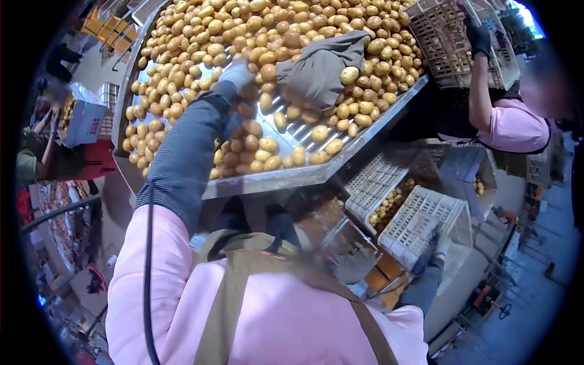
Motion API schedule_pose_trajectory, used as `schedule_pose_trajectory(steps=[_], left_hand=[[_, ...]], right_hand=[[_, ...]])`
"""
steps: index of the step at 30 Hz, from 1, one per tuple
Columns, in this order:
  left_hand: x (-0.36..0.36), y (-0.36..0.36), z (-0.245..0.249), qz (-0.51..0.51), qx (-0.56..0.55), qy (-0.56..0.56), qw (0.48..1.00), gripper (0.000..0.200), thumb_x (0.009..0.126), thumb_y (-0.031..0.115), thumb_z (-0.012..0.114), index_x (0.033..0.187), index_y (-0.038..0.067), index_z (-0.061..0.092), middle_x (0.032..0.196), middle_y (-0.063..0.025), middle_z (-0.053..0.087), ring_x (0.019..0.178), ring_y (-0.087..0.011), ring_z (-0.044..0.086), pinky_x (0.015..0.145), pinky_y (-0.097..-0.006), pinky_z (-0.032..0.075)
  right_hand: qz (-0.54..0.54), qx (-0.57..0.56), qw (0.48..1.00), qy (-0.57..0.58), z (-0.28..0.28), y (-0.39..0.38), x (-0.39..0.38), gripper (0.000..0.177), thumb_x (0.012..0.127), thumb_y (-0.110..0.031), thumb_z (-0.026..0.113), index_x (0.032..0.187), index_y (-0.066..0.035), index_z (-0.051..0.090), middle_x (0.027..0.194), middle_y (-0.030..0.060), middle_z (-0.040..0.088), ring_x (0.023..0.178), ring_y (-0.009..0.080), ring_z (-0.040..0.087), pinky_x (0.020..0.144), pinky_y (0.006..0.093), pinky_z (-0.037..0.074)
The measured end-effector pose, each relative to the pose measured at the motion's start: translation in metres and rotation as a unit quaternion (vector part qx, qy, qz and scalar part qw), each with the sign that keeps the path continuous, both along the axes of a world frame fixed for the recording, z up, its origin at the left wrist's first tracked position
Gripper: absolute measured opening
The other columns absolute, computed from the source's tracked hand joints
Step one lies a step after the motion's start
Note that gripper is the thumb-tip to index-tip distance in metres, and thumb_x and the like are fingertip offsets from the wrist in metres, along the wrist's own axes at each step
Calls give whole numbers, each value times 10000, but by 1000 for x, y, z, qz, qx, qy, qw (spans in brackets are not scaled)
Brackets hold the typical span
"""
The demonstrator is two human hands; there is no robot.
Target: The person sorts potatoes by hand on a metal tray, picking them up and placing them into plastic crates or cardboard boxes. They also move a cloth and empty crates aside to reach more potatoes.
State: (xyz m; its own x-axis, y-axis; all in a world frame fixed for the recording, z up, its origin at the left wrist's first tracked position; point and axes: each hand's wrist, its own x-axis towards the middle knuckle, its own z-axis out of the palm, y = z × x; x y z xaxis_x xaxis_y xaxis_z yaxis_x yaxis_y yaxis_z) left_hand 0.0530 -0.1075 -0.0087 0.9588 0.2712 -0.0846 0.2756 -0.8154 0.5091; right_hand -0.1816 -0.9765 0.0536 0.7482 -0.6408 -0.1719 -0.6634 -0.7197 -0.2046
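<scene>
My left hand (237,74), in a pale glove with a dark sleeve, reaches over the metal sorting table (267,185) among the potatoes (201,30). It is blurred, and its fingers cannot be made out. A crumpled grey cloth (322,70) lies on the potatoes to its right, with a potato resting on its edge. Low on my right side, my right hand (437,248), also gloved, grips the edge of a white plastic crate (410,228). That crate is tilted, and its inside is mostly hidden. Bare slatted metal shows between the potatoes near the table's front edge.
A co-worker (511,121) in pink at the right holds a dirty white crate (447,42) against the table's side. Another crate (374,188) with potatoes stands beside mine. At the far left, another person is near a white box (85,115).
</scene>
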Motion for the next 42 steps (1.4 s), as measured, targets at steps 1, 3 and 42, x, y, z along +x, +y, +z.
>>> schedule_pose_trajectory(steps=[1, 3, 42], left_hand=[[-12, -5, 11, 24, -40, 9, 999, 506, 837, 301, 674, 1254, 21, 605, 1159, -237, 665, 1121, -390, 634, 957, -435, 500], [-39, -7, 17, 64, -272, -6, 960, 507, 843, 390, 726, 1174, 12, 656, 1060, -151, 700, 980, -248, 668, 853, -373, 525], [99, -23, 25, -154, 93, -77, 981, 532, 929, 346, 651, 1435, 283, 502, 1205, -146, 646, 1111, -347, 644, 923, -424, 526]], right_hand=[[-33, 122, 989, -76, 58, 20, 1, 411, 872, -233, 782, 1162, 41, 682, 1016, 168, 718, 852, 222, 674, 745, 359, 529], [-80, 238, 960, -124, 125, 63, -13, 341, 880, -207, 775, 1116, 25, 694, 925, 145, 703, 729, 203, 669, 683, 338, 533], [488, -18, 873, -10, 57, 241, 30, 256, 776, -319, 769, 899, -115, 677, 756, 108, 680, 709, 309, 671, 682, 437, 522]])
